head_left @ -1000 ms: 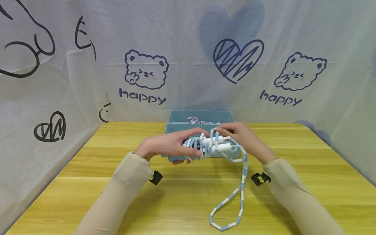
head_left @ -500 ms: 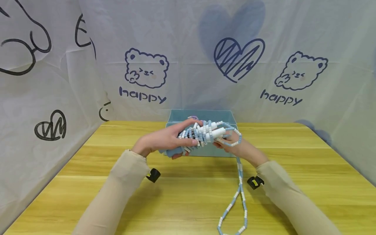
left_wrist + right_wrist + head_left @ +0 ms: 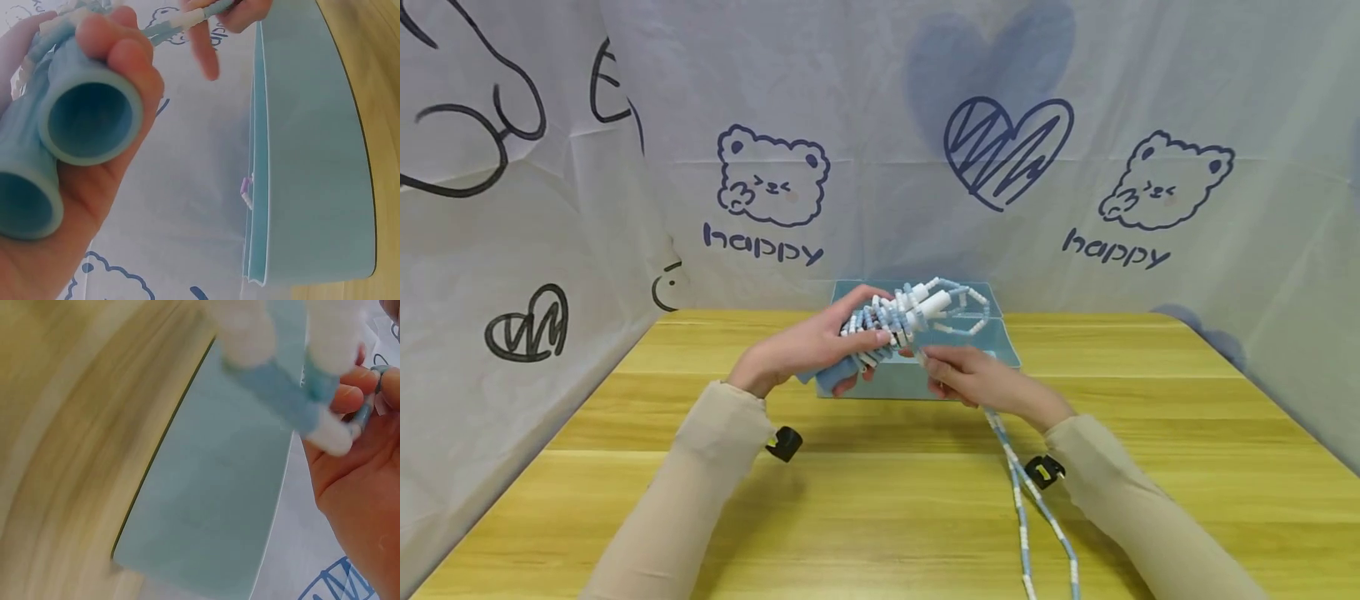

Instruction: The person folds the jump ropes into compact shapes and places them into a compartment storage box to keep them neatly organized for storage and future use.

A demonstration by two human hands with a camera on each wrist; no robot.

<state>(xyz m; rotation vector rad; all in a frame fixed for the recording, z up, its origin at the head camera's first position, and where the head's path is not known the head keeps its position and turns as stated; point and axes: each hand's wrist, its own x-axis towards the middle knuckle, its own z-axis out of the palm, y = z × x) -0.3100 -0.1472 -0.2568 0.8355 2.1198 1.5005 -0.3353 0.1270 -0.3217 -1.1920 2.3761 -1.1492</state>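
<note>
My left hand (image 3: 801, 346) grips two blue jump rope handles (image 3: 837, 375) side by side; in the left wrist view their hollow flared ends face the camera. A blue-and-white beaded jump rope (image 3: 897, 315) is wound round the handles, whose white tips point up and right. Just right of the bundle, my right hand (image 3: 988, 379) holds the rope between thumb and curled fingers. From there the loose rope (image 3: 1022, 500) hangs over the front of the table. In the right wrist view beads (image 3: 275, 394) near the camera are blurred.
Behind the hands stands a light blue box (image 3: 880, 383) on the wood-grain table (image 3: 880, 517). A purple-and-white beaded piece (image 3: 245, 190) shows at its rim in the left wrist view. A printed white cloth (image 3: 887, 208) hangs behind the table.
Both hands have shifted, and the handle bundle has risen and gone left, tilting upward. My right hand has passed below the bundle, drawing the rope; the hanging loop has moved right.
</note>
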